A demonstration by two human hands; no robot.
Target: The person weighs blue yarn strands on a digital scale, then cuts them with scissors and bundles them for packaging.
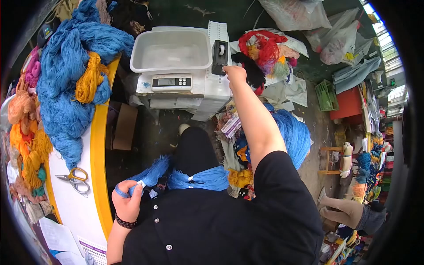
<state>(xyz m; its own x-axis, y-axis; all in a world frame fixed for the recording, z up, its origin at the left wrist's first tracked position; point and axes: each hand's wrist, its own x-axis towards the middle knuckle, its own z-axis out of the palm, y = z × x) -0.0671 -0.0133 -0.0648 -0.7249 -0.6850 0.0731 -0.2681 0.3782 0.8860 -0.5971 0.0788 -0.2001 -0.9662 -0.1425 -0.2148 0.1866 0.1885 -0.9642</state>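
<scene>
My left hand (126, 202) is closed around a hank of blue yarn (154, 171) with a small white label (141, 183) near the thumb. A second blue yarn bundle (207, 178), wrapped with a white band, lies across my lap. Stretched forward, my right hand (235, 74) pinches at the front end of a black tape dispenser (220, 55) that holds a roll of tape; the strip between the fingertips is hardly visible. Beside the dispenser, a white plastic tub (171, 66) rests on a digital scale (172, 82).
On the left, a white, yellow-edged table (73, 203) carries scissors (76, 179), a large blue yarn heap (66, 84) and mustard yarn (90, 79). More yarn (291, 134) is piled beside my right arm. Another person (353, 214) is at the far right, near a wooden stool (329, 160).
</scene>
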